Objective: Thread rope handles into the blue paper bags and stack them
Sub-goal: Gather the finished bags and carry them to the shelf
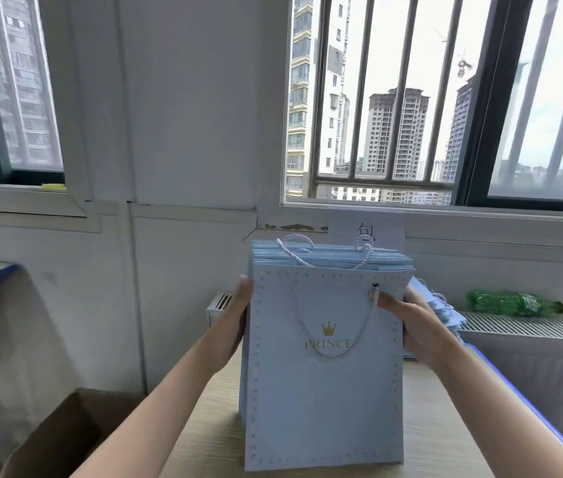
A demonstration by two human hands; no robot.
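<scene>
A stack of flat light-blue paper bags (324,391) stands upright on its bottom edge on the wooden table (211,439). The front bag shows a gold crown and the word PRINCE, and its white rope handle (333,339) hangs down in a loop. More rope handles (295,251) stick up from the bags behind. My left hand (238,315) grips the stack's left edge. My right hand (407,326) grips the right edge, thumb on the front by the handle hole. Most of both hands' fingers are hidden behind the stack.
More blue bags (445,310) lie behind my right hand. A green plastic bottle (511,302) lies on the radiator (531,327) at the right. An open cardboard box (62,439) sits left of the table. The wall and barred window are close behind.
</scene>
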